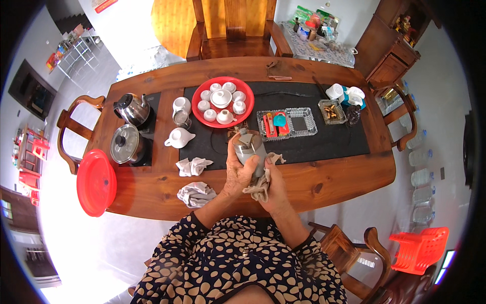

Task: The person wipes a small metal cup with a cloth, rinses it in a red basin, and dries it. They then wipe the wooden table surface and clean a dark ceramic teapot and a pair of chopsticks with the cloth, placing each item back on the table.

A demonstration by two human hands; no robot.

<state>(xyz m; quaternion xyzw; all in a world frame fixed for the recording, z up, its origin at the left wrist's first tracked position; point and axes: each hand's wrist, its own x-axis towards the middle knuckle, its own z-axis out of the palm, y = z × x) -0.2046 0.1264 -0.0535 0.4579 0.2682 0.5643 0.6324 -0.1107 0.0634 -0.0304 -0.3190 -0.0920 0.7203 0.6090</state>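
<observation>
Vessel [258, 152], grey and roughly cylindrical, sits raised over the table's [324, 190] near edge, gripped between the person's two hands. Its long axis runs from about 11 o'clock, where the brownish top lies, to 5 o'clock, where the base drops toward the wrists; the top tips away from the body and slightly leftward. The left hand [239, 172] is wrapped around the near-left side, thumb laid across the front. The right hand [276, 186] is clamped on a beige cloth [259, 188], bunched against the lower right side.

Most left fingers disappear behind the vessel, and cloth and palms cover its base, so its full length cannot be told. The top's parts blend together, making its exact kind hard to make out.

Around the vessel, a red basin [199, 112] of white cups lies at 11 o'clock, a glass tray [304, 133] at 1 to 2, and an ashtray [326, 119] at 2. A white pitcher [178, 138] stands toward 9 to 10, with a lidded pot [125, 143] farther out at 9. Two crumpled rags [196, 195] rest toward 8. At 12, the upper edge cuts off a wooden chair [233, 49].
</observation>
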